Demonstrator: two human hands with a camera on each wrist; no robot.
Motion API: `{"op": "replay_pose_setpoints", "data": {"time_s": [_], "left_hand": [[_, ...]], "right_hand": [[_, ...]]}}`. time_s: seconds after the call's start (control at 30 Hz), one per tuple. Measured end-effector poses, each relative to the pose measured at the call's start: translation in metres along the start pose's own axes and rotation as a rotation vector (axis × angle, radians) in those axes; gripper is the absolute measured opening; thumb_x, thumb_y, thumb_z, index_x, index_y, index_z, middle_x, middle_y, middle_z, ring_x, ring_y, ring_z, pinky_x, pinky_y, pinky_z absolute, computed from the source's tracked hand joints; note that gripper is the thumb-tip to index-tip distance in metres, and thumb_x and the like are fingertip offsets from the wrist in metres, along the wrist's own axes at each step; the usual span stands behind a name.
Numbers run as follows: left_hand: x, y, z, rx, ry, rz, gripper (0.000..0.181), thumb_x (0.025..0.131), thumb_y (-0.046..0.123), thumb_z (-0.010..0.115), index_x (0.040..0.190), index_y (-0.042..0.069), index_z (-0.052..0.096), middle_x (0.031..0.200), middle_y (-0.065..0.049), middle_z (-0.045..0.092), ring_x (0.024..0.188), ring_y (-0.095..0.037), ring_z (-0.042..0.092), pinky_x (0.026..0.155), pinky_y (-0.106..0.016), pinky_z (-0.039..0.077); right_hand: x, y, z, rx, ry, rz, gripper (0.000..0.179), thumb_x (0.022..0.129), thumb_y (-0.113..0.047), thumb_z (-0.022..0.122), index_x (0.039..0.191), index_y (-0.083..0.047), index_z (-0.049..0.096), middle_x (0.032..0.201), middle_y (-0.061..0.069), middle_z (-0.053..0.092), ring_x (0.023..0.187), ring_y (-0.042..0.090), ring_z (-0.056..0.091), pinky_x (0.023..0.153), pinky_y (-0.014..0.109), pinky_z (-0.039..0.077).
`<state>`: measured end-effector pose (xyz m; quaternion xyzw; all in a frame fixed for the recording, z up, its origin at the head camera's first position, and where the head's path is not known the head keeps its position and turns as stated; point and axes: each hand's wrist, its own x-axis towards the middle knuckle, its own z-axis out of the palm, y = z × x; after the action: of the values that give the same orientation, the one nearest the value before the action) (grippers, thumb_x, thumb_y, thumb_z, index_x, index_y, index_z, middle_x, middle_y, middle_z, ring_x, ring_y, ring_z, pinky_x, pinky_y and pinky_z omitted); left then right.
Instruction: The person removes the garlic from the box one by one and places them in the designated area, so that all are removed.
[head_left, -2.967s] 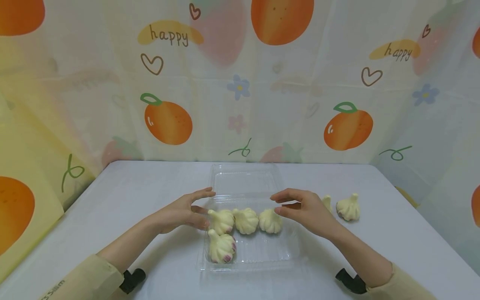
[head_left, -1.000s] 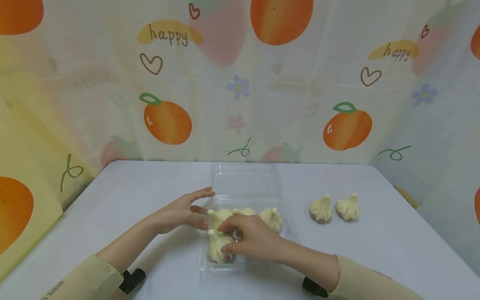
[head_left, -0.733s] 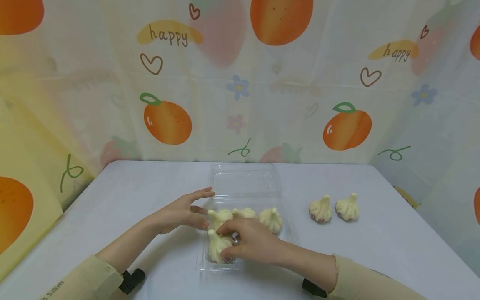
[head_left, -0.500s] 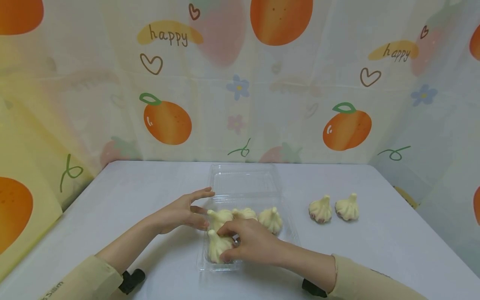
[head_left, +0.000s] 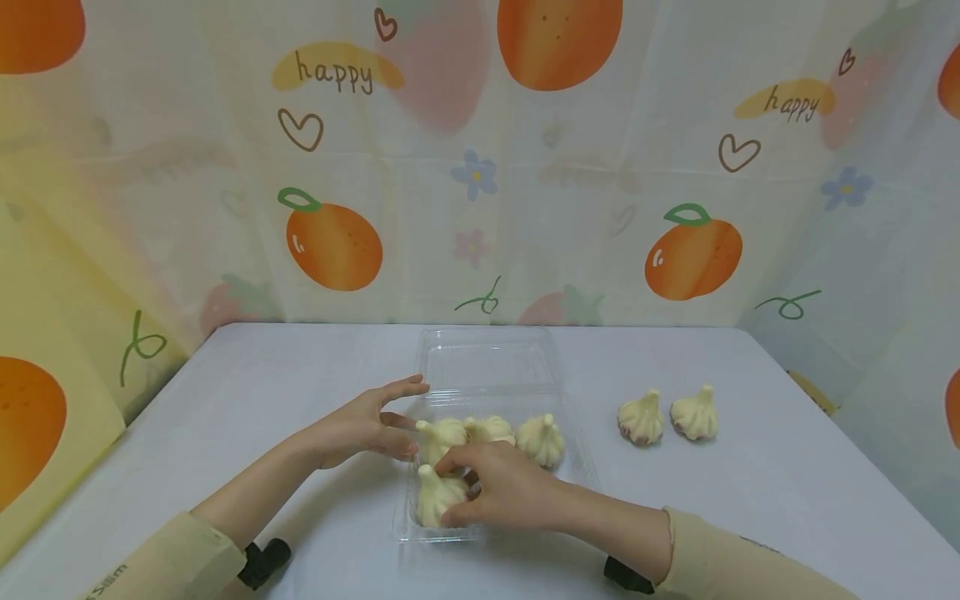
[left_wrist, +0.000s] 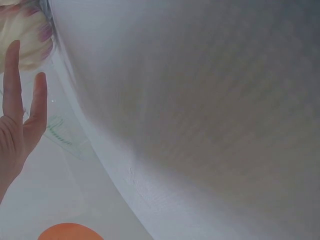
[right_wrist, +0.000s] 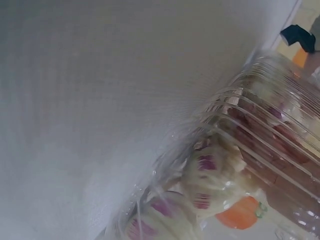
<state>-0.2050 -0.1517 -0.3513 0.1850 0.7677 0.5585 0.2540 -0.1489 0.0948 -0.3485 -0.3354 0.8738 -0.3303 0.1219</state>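
In the head view, my right hand point(head_left: 517, 490) reaches into a clear plastic clamshell box point(head_left: 442, 538). Its thumb and fingers grip a garlic bulb point(head_left: 437, 500) in the front left corner. Behind it, three more garlic bulbs point(head_left: 542, 442) form a row across the box, the middle one partly covered by my hand. My left hand point(head_left: 360, 429) is at the box's left side, fingers extended along the wall. The left wrist view shows its straight fingers beside a purple-tipped garlic bulb point(left_wrist: 30, 37). Through the ribbed wall point(right_wrist: 285, 165), the right wrist view shows garlic bulbs point(right_wrist: 212, 175).
The box's clear lid point(head_left: 491, 358) lies folded back toward the table's far edge. Two loose garlic bulbs, one on the left point(head_left: 641, 418) and one on the right point(head_left: 695, 414), sit on the white table point(head_left: 300, 358) right of the box. A fruit-print curtain point(head_left: 555, 183) hangs behind.
My right hand has moved from the rear right bulb to the front left one, which has shifted slightly toward me. The rear right bulb sits turned. My left hand has stayed put.
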Motion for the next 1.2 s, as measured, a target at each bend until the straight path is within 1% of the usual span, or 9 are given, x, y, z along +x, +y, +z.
{"op": "replay_pose_setpoints", "data": {"time_s": [0.2, 0.33, 0.47, 0.6, 0.67, 0.77, 0.93, 1.03, 1.2], "left_hand": [[-0.001, 0.002, 0.001, -0.006, 0.000, 0.006, 0.086, 0.084, 0.006, 0.071, 0.155, 0.001, 0.023, 0.169, -0.009, 0.002, 0.138, -0.041, 0.045, 0.090, -0.039, 0.061], [-0.002, 0.002, 0.002, -0.009, -0.001, 0.009, 0.086, 0.084, 0.007, 0.071, 0.155, 0.001, 0.022, 0.169, -0.010, 0.002, 0.138, -0.042, 0.045, 0.090, -0.039, 0.061], [-0.002, 0.002, 0.001, -0.009, 0.001, 0.004, 0.086, 0.084, 0.006, 0.071, 0.156, 0.002, 0.023, 0.169, -0.008, 0.002, 0.138, -0.041, 0.045, 0.091, -0.039, 0.061], [-0.002, 0.003, 0.001, -0.004, -0.001, 0.002, 0.088, 0.084, 0.006, 0.072, 0.156, 0.002, 0.022, 0.169, -0.008, 0.002, 0.138, -0.041, 0.046, 0.090, -0.038, 0.061], [-0.002, 0.004, 0.001, -0.003, -0.003, 0.001, 0.088, 0.083, 0.006, 0.072, 0.156, 0.002, 0.022, 0.169, -0.008, 0.002, 0.138, -0.041, 0.046, 0.090, -0.038, 0.061], [-0.002, 0.004, 0.002, -0.005, -0.003, 0.001, 0.088, 0.083, 0.006, 0.072, 0.156, 0.002, 0.022, 0.169, -0.008, 0.002, 0.138, -0.040, 0.046, 0.090, -0.038, 0.061], [-0.002, 0.005, 0.002, 0.000, -0.004, 0.003, 0.088, 0.083, 0.006, 0.072, 0.156, 0.002, 0.023, 0.169, -0.008, 0.002, 0.138, -0.042, 0.046, 0.091, -0.038, 0.061], [-0.002, 0.005, 0.002, -0.001, -0.008, 0.006, 0.088, 0.083, 0.006, 0.072, 0.156, 0.002, 0.023, 0.169, -0.009, 0.001, 0.139, -0.044, 0.044, 0.091, -0.039, 0.061], [-0.001, 0.003, 0.002, -0.006, -0.007, 0.002, 0.088, 0.083, 0.007, 0.072, 0.156, 0.003, 0.023, 0.169, -0.008, 0.001, 0.140, -0.045, 0.042, 0.091, -0.039, 0.061]], "right_hand": [[-0.001, 0.000, 0.000, 0.022, 0.009, -0.013, 0.039, 0.074, -0.018, 0.081, 0.111, -0.014, 0.070, 0.107, -0.004, 0.073, 0.085, -0.003, 0.062, 0.072, 0.011, 0.053], [-0.001, 0.000, -0.001, 0.037, 0.013, -0.016, 0.039, 0.073, -0.016, 0.081, 0.110, -0.013, 0.071, 0.106, -0.001, 0.072, 0.083, -0.001, 0.062, 0.071, 0.011, 0.054], [-0.002, 0.000, -0.004, 0.038, 0.020, -0.021, 0.040, 0.072, -0.016, 0.080, 0.111, -0.011, 0.071, 0.102, 0.000, 0.069, 0.078, 0.000, 0.060, 0.068, 0.012, 0.053], [-0.003, 0.000, -0.007, 0.022, 0.032, -0.037, 0.041, 0.071, -0.017, 0.081, 0.110, -0.010, 0.071, 0.097, -0.002, 0.069, 0.075, 0.000, 0.055, 0.066, 0.013, 0.051], [-0.004, 0.000, -0.010, 0.012, 0.043, -0.046, 0.041, 0.070, -0.017, 0.081, 0.110, -0.010, 0.072, 0.098, -0.002, 0.071, 0.076, 0.000, 0.055, 0.067, 0.013, 0.051], [-0.006, -0.001, -0.015, 0.021, 0.054, -0.039, 0.041, 0.071, -0.016, 0.080, 0.110, -0.010, 0.072, 0.107, -0.001, 0.073, 0.083, 0.003, 0.060, 0.070, 0.015, 0.054], [-0.011, -0.004, -0.027, 0.092, 0.060, -0.012, 0.040, 0.074, -0.013, 0.078, 0.113, -0.007, 0.070, 0.120, 0.005, 0.070, 0.100, 0.019, 0.070, 0.073, 0.017, 0.060], [-0.014, -0.005, -0.035, 0.130, 0.080, 0.002, 0.040, 0.075, -0.011, 0.077, 0.113, -0.007, 0.069, 0.122, 0.007, 0.069, 0.103, 0.025, 0.069, 0.072, 0.017, 0.060], [-0.017, -0.003, -0.048, 0.162, 0.134, 0.012, 0.039, 0.075, -0.012, 0.078, 0.113, -0.011, 0.070, 0.120, 0.006, 0.070, 0.103, 0.025, 0.069, 0.073, 0.018, 0.061]]}}
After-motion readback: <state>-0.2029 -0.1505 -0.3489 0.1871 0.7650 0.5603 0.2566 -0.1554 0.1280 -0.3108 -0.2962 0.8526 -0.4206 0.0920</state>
